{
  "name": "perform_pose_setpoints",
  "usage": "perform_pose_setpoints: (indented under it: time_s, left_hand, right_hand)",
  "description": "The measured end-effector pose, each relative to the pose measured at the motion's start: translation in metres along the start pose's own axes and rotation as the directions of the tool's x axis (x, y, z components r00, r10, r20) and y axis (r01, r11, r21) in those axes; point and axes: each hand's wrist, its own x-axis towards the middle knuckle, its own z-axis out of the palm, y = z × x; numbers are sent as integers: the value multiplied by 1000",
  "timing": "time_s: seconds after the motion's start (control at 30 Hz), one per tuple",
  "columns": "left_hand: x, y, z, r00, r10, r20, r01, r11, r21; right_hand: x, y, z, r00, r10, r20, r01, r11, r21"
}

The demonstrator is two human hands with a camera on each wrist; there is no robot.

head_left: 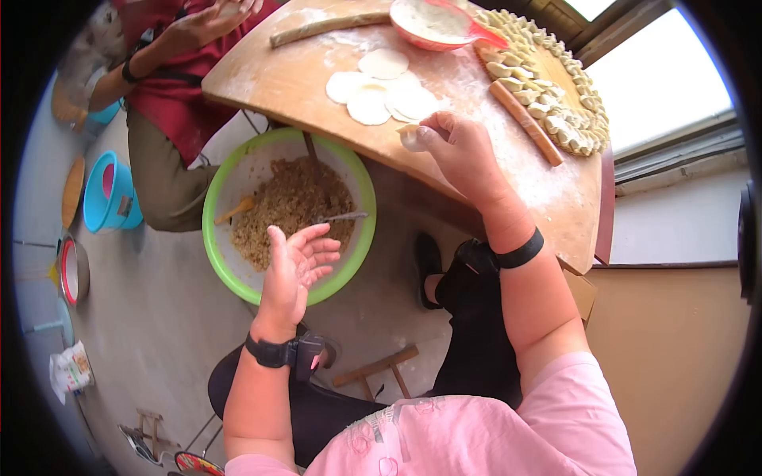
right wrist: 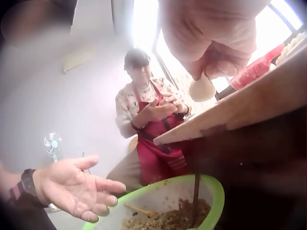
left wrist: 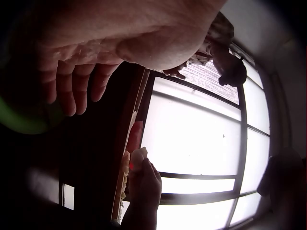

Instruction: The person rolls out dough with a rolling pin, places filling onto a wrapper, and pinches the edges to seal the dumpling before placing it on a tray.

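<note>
My right hand [head_left: 464,155] pinches a pale dumpling [head_left: 413,138] at the table's near edge; in the right wrist view the dumpling [right wrist: 202,89] hangs from the fingertips. My left hand [head_left: 295,270] is held palm up with fingers spread, holding nothing, above the near side of a green-rimmed basin [head_left: 367,230] of chopped filling [head_left: 294,202]. Several round dough wrappers [head_left: 369,105] lie overlapping on the floury wooden table [head_left: 317,63]. In the left wrist view the left hand [left wrist: 115,52] shows its fingers apart.
A rolling pin [head_left: 525,123] lies beside a round tray of dumplings [head_left: 591,103]. A red-rimmed bowl of flour [head_left: 432,22] and another rolling pin [head_left: 329,29] are at the table's far side. Someone in a red apron [right wrist: 163,129] sits across the basin. A blue bucket [head_left: 99,194] stands on the floor.
</note>
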Motion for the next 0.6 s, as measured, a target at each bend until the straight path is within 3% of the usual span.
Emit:
perform_pose_setpoints:
  time_s: [0.17, 0.23, 0.27, 0.3, 0.43, 0.5, 0.6]
  left_hand:
    - [4, -3, 6, 1000, 4, 8, -4, 999, -32]
    - [8, -3, 11, 1000, -3, 25, 4, 1000, -25]
    - [8, -3, 13, 1000, -10, 25, 10, 1000, -19]
    - [9, -3, 16, 1000, -21, 23, 21, 1000, -13]
    - [13, -4, 28, 999, -48, 4, 48, 999, -13]
    - [18, -6, 29, 998, -58, 0, 58, 998, -28]
    - [25, -7, 32, 998, -67, -5, 67, 997, -35]
  right_hand:
    - [6, 0, -45, 991, 4, -131, 7, 997, 82]
    - [14, 3, -79, 976, -109, -189, 98, 993, -66]
    - [17, 2, -96, 980, -21, -196, 27, 999, 27]
    - [24, 12, -114, 975, -39, -218, 48, 998, 36]
    - [58, 64, -204, 952, 29, -306, -73, 989, -132]
    - [77, 108, -242, 934, 31, -357, -164, 922, -351]
    - [94, 164, -265, 916, 76, -394, -276, 831, -483]
